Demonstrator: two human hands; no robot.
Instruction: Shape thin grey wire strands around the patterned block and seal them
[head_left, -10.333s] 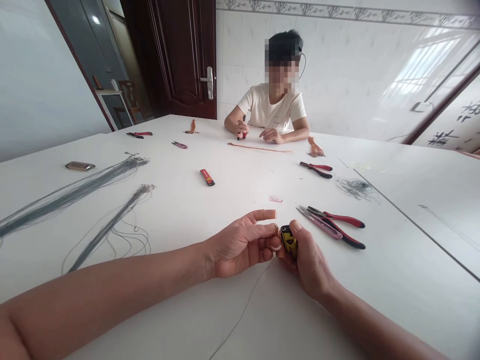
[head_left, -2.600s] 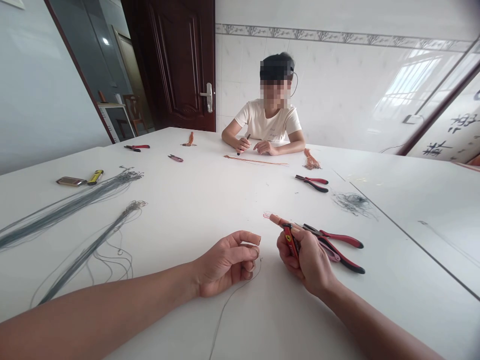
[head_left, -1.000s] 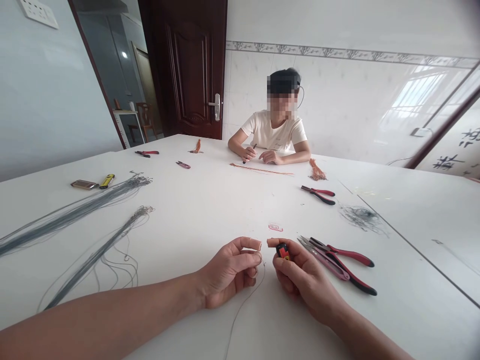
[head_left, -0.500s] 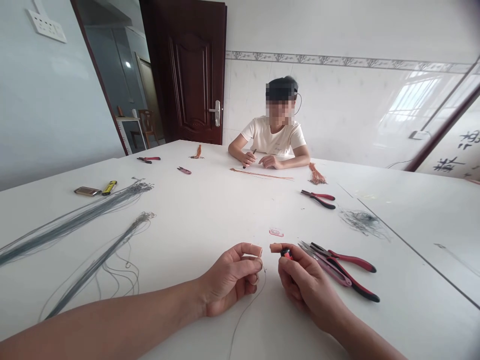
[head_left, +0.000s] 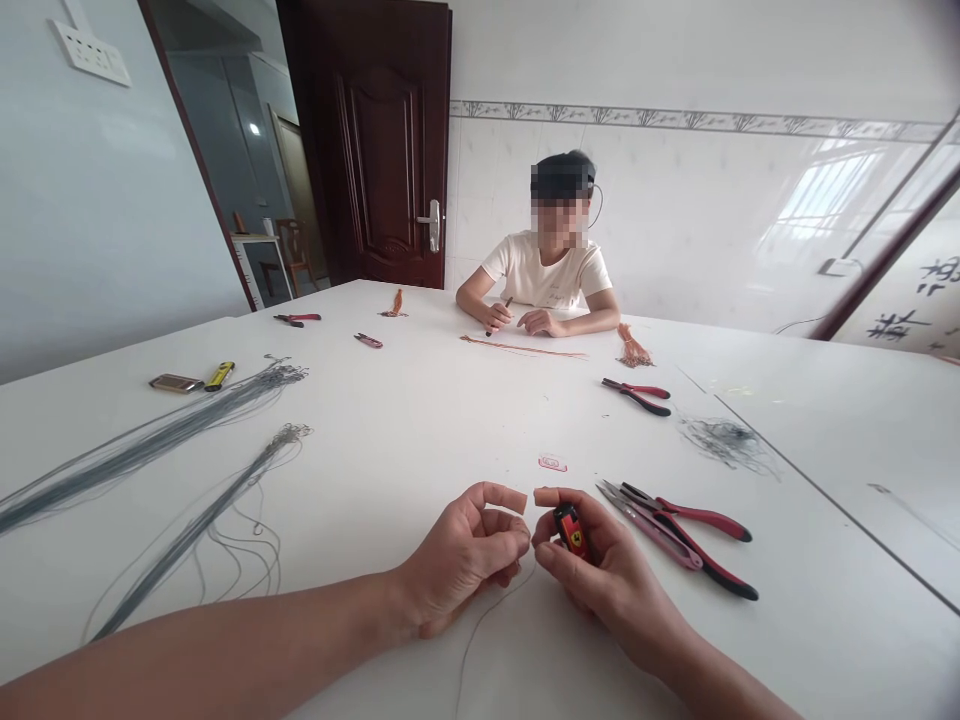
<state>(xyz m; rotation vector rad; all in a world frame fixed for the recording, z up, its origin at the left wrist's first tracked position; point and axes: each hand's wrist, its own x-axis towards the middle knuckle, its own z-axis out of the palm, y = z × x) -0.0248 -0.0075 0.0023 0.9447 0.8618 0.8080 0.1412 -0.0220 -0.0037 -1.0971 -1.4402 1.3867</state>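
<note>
My left hand (head_left: 472,550) is closed in a pinch near the front middle of the table. From its fingertips a thin grey cord (head_left: 480,622) hangs down and curves toward the table's near edge. My right hand (head_left: 607,570) is wrapped around a red lighter (head_left: 574,535) with a black top and a yellow emblem. Both index fingers wear a tan cover at the tip, and the hands almost touch. Just right of my right hand lie pink thread snips (head_left: 667,535) and red-and-black pliers (head_left: 705,520).
Two bundles of grey cords (head_left: 172,435) lie at left, behind them a yellow lighter (head_left: 220,376) and a metallic case (head_left: 176,383). More pliers (head_left: 637,396) and a grey cord tangle (head_left: 727,440) are at right. Across the table sits a person (head_left: 551,270) near orange cords (head_left: 634,347).
My hands have come closer together. The right hand has turned, so more of the red lighter and its emblem shows. The items on the table have stayed put.
</note>
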